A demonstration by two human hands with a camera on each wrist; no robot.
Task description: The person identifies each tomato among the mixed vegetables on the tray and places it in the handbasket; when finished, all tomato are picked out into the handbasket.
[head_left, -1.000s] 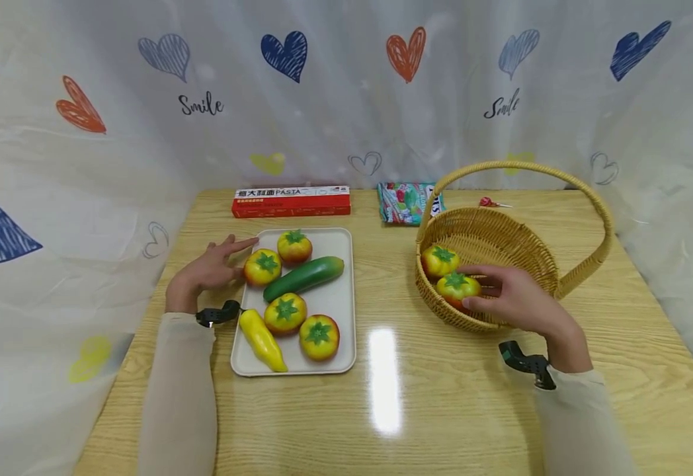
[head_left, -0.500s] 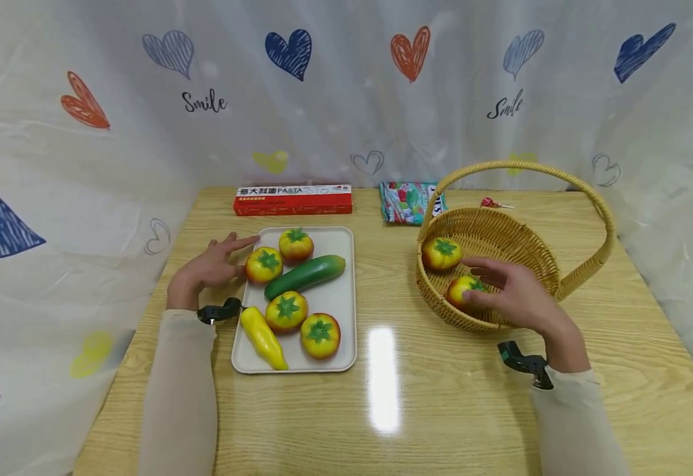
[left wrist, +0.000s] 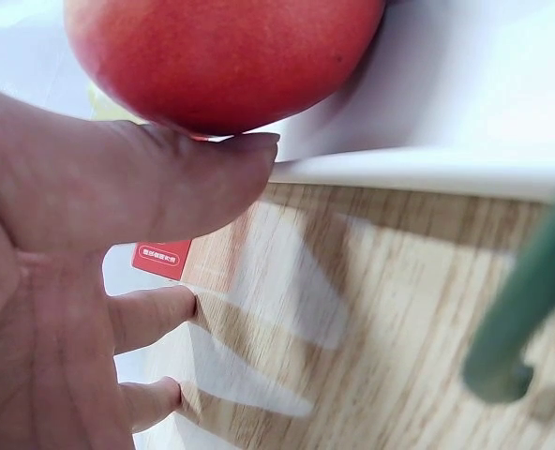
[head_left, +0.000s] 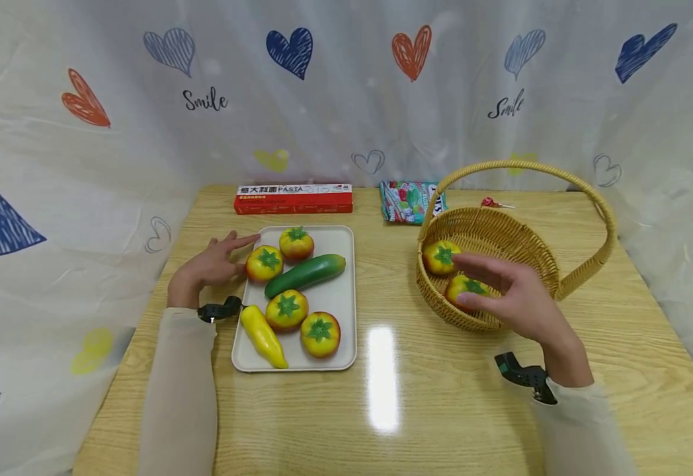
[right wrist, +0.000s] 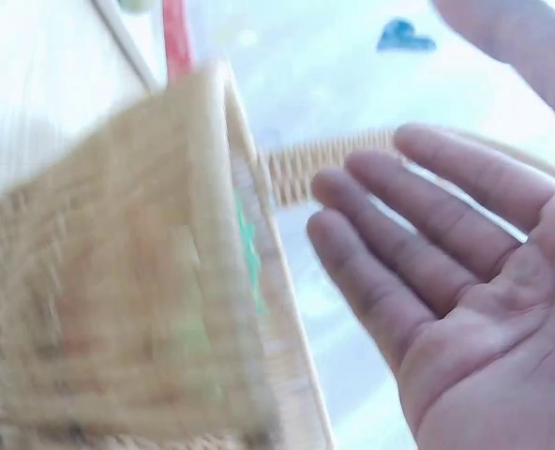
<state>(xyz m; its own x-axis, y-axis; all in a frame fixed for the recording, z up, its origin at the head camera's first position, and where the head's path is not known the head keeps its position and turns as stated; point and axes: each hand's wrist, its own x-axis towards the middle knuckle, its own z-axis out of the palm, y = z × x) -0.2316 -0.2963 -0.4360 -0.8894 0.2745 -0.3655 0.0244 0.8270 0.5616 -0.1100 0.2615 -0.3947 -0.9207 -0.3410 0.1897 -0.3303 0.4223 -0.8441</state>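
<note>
With the left hand (head_left: 212, 264) and right hand (head_left: 522, 291) spread, 2 yellow-red fruits (head_left: 440, 258) sit inside the basket (head_left: 507, 231) and 4 remain on the tray (head_left: 336, 294).

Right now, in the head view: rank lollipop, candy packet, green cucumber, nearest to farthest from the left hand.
From the left hand:
1. Green cucumber: on the white tray, to the hand's right.
2. Candy packet: further right, toward the back.
3. Lollipop: furthest right, behind the basket.
</note>
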